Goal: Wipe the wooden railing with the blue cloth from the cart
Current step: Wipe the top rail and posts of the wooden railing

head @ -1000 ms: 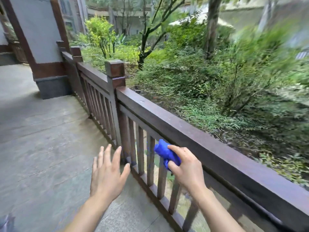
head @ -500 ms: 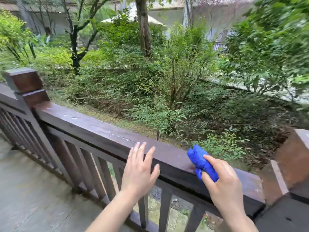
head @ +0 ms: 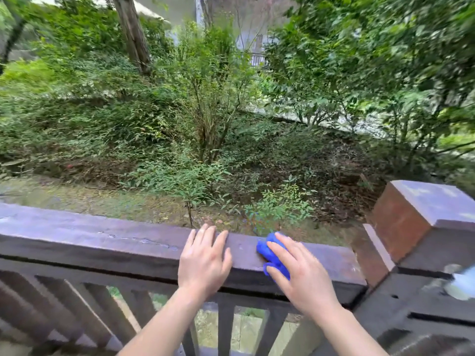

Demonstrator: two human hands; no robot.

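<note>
Head view looks down on a dark brown wooden railing (head: 102,242) with a flat top rail, slats below, and a square-capped brown post (head: 421,217) at its right end. The right hand (head: 300,276) presses a crumpled bright blue cloth (head: 267,250) flat onto the top rail, its grip spread over the cloth with fingers extended. The left hand (head: 205,260) rests palm-down on the rail just beside it, grip wide and holding nothing. Green shrubs (head: 210,104) fill the ground beyond.
</note>
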